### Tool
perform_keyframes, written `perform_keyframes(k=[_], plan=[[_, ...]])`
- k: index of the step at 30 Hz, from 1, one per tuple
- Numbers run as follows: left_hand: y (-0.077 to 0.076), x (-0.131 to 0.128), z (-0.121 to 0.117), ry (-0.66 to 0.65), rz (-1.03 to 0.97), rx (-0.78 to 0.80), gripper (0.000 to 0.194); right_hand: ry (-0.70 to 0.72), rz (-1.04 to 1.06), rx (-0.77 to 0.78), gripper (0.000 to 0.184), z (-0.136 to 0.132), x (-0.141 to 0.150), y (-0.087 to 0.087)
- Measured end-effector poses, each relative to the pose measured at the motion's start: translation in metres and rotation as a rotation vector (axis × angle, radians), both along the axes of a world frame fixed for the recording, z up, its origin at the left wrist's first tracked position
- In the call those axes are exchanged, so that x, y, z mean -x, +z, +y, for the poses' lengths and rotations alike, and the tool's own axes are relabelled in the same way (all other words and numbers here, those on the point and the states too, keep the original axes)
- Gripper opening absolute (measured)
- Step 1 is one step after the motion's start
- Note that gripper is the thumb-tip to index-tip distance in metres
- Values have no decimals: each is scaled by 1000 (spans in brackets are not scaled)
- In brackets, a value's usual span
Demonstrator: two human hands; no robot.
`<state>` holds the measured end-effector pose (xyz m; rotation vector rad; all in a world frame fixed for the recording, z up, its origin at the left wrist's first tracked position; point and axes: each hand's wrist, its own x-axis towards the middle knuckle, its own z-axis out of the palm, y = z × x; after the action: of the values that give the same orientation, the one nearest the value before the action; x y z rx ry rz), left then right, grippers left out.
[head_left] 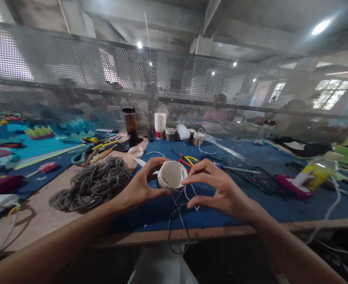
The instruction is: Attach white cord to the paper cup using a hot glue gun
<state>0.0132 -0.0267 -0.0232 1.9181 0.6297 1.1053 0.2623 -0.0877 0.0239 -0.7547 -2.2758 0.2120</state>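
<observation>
Grey cord bundle (94,183), heaped on the counter (218,215). Left hand (150,179): grip curved around the near-left side of a paper cup (171,176), thumb below. Cup: held above the counter's front part, mouth tilted toward the viewer, cord dangling beneath. Right hand (215,189): fingertips at the cup's right rim, thumb spread apart below.

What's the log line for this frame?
left hand: gripping cup | right hand: at cup's side | grey cord: dangling below | cord pile: on table
</observation>
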Motion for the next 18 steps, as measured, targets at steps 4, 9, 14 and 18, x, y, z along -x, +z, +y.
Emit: perform_keyframes(k=[4, 9, 14, 18], plan=[[-2, -1, 1, -22, 12, 27, 74, -4, -43, -52, 26, -3, 4, -7], [-2, -1, 0, -27, 26, 39, 75, 20, -35, -98, 14, 0, 7, -10], [-1, -1, 0, -34, 25, 50, 75, 32, -68, -98, 12, 1, 9, -5], [-1, 0, -1, -47, 33, 53, 73, 7, -53, -95, 13, 2, 10, 2]])
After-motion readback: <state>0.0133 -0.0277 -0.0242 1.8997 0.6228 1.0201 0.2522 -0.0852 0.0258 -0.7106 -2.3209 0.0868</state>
